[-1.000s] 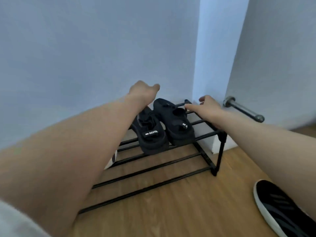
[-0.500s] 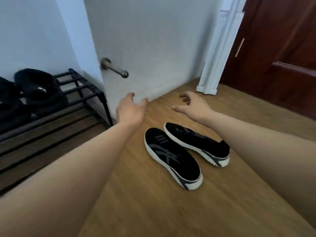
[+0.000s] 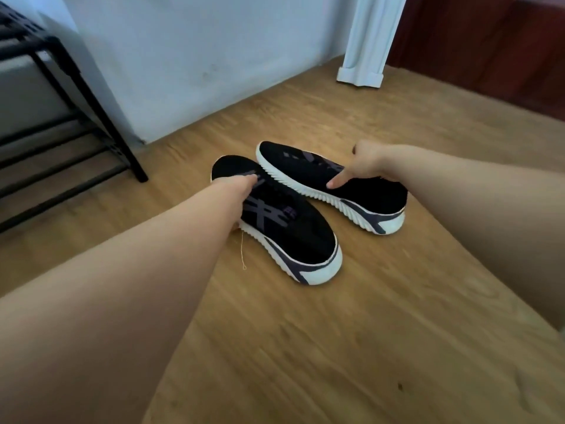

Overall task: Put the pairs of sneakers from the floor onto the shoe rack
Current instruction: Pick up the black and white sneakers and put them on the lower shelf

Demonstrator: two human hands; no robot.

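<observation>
**Inspector:** Head view was the only one supplied. It showed two black knit sneakers with white ribbed soles lying on the wooden floor (image 3: 382, 316), side by side and nearly touching, toes toward the wall. The near sneaker (image 3: 284, 228) lay to the left, the far sneaker (image 3: 333, 182) to the right.

**Reviewer:** And the hands?

**Inspector:** The left hand (image 3: 235, 191) was down on the near sneaker's forefoot, fingers lying over the upper and another digit apparently at the sole edge. I could not tell whether it had closed on the shoe. The right hand (image 3: 360, 166) was on the far sneaker at mid-length, thumb pressed to the side just above the sole; its fingers were hidden behind it, so its grip could not be confirmed either. Both soles appeared flat on the floor.

**Reviewer:** Which step, then?

**Inspector:** In my judgement, the pickup of this pair, one shoe per hand, with the lift not yet made.

**Reviewer:** Where was the destination?

**Inspector:** The black metal shoe rack (image 3: 76, 87) stood at the left edge of the frame against the wall, near the sneakers but apart from them. Its tiers were mostly cut off.

**Reviewer:** What did the next move call for?

**Inspector:** Closing both grips firmly, raising the pair level, carrying them left, and clearing the rack's corner post before setting them across the bars. A loose thread (image 3: 243, 252) lay beside the near sneaker; no hazard noted.
</observation>
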